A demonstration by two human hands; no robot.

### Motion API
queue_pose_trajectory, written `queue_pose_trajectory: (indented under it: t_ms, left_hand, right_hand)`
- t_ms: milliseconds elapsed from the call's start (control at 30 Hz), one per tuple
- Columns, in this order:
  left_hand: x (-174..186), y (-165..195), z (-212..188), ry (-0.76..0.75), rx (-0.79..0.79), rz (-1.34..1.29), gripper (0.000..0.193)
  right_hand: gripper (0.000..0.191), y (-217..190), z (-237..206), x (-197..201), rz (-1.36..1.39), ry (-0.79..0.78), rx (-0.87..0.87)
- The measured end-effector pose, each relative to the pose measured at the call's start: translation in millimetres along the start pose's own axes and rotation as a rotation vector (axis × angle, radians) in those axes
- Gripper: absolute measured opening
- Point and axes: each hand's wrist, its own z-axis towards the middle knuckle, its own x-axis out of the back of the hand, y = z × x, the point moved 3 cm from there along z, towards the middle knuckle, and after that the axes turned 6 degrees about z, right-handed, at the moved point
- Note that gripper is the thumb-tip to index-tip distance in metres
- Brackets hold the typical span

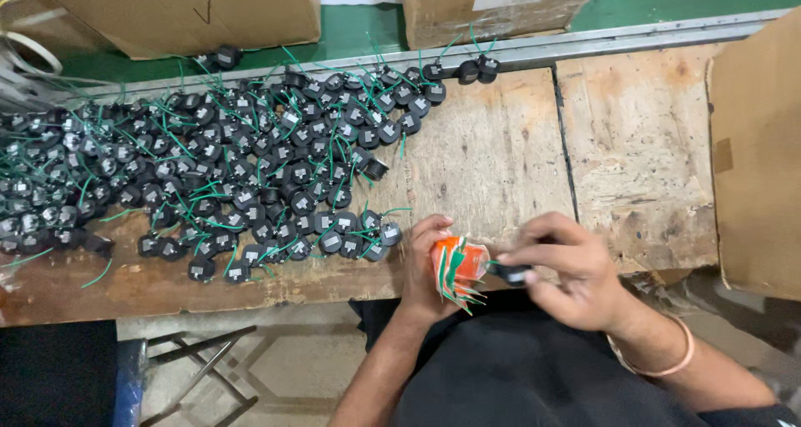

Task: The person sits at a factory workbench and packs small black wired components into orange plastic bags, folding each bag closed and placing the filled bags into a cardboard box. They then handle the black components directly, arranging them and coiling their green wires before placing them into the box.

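Left hand (427, 264) closed around an orange roll (457, 262) with green and white wire ends sticking out below it, held at the near edge of the wooden bench (492, 152), just above the lap. Right hand (561, 268) closed too, thumb and fingers pinching one small black round part (511, 273) right against the roll; whether the part touches it cannot be told. Progress, as a judgement: one part in hand, the great bulk lying on the bench to the left in a heap of black parts with green wire tails (225, 160). Nothing in view tells handled parts from unhandled ones, so the share done cannot be read; no separate finished lot shows. Counts: two hands, one roll, one part held. The heap is too dense and tangled to count exactly, certainly well over a hundred; a few strays sit on the metal rail (634, 37) at the far edge, two or three near the top centre, one or two top left. Three brown cardboard boxes: one (179, 10) far left, one (492, 6) far centre, one (758, 160) at right. One bangle (667, 362) on the right wrist.
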Motion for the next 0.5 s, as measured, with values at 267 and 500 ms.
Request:
queue_pose_trajectory:
  t_ms: [267, 500]
  left_hand:
    - [-17.3, -16.0, -22.2, 0.086, 0.177, -0.376, 0.082]
    - [-23.9, -28.0, -33.1, -0.423, 0.312, -0.629, 0.079]
  right_hand:
    - [0.028, 23.1, 11.0, -42.3, -0.626, -0.125, 0.207]
    - [0.018, -23.3, 18.3, 26.8, -0.425, -0.587, 0.087]
